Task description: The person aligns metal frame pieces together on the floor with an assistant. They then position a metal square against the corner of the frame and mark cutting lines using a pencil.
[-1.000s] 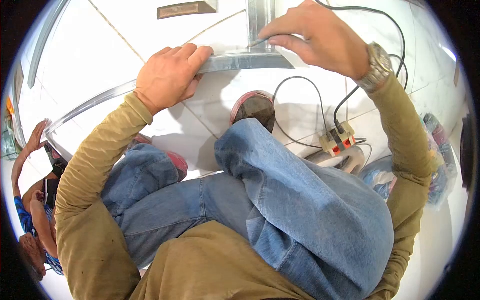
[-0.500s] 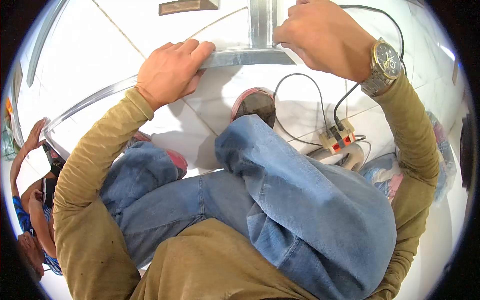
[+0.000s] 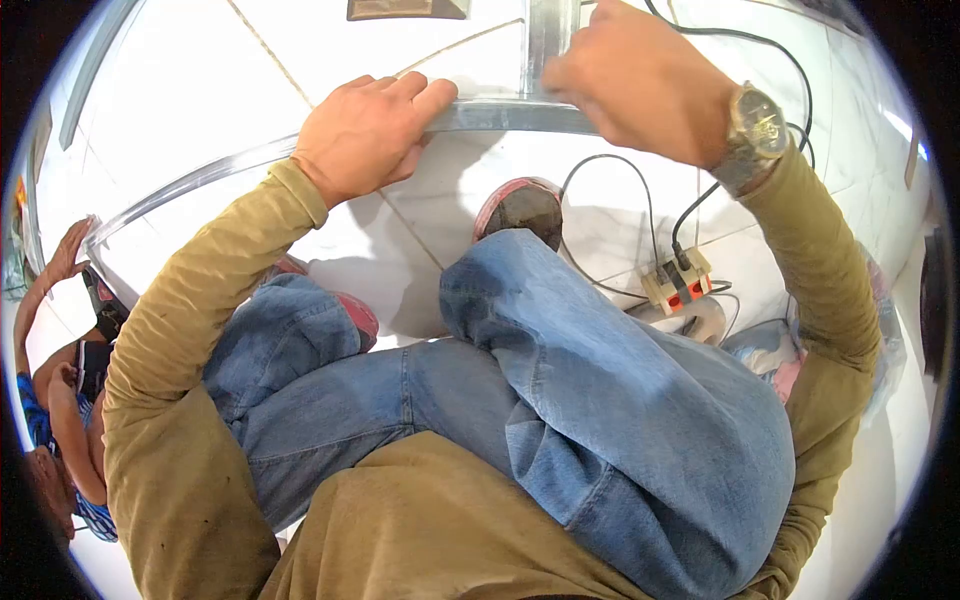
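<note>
A long grey metal bar (image 3: 510, 116) runs across the top of the view above the tiled floor, and a second metal bar (image 3: 547, 50) meets it at a right angle. My left hand (image 3: 368, 135) is wrapped over the long bar, left of this junction. Just right of the junction is my right hand (image 3: 645, 85), its fingers curled in and slightly blurred. Whatever it pinches is hidden behind the fingers. A metal wristwatch (image 3: 758, 125) sits on my right wrist.
Another person's hand (image 3: 66, 252) touches the bar's far left end. A power strip (image 3: 678, 283) with black cables (image 3: 745, 38) lies right of my shoe (image 3: 522, 212). Another metal strip (image 3: 95, 75) is at upper left, and a brownish block (image 3: 408, 9) at the top edge.
The bars and my left hand appear slightly further right in view. My right hand has shifted a little left relative to the junction, its fingers now beside it.
</note>
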Motion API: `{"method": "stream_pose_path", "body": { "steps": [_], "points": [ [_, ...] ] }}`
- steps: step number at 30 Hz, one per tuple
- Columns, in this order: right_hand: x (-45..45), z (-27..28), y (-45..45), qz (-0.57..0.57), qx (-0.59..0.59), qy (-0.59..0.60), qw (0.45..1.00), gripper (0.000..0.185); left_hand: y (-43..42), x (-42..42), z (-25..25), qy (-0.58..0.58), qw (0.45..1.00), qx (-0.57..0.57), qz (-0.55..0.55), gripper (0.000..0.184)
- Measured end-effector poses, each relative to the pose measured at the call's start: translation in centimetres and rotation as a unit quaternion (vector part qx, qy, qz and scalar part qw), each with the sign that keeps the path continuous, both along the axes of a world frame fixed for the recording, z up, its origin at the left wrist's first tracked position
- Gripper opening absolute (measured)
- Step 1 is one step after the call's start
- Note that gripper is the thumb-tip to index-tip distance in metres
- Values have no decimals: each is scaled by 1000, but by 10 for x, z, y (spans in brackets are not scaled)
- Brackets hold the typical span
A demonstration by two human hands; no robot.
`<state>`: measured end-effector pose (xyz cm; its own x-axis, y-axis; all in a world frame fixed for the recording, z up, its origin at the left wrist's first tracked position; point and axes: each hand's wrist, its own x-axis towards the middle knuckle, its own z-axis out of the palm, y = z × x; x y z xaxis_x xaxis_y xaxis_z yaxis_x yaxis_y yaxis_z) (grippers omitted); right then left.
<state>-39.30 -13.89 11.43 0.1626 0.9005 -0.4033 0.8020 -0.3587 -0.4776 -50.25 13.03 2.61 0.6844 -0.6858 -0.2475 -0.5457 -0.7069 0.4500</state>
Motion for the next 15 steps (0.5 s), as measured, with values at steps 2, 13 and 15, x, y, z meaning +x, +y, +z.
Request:
{"method": "stream_pose_path", "body": {
  "steps": [2, 13, 15],
  "points": [
    [2, -3, -2, -59, 3, 24, 998, 11, 0, -1, -2, 2, 1000, 7, 0, 53],
    [-3, -13, 17, 16, 19, -30, 999, 11, -1, -2, -1, -11, 1000, 16, -1, 52],
    [-4, -16, 24, 61, -95, -62, 992, 13, -1, -1, -3, -12, 1000, 11, 0, 51]
  ]
}}
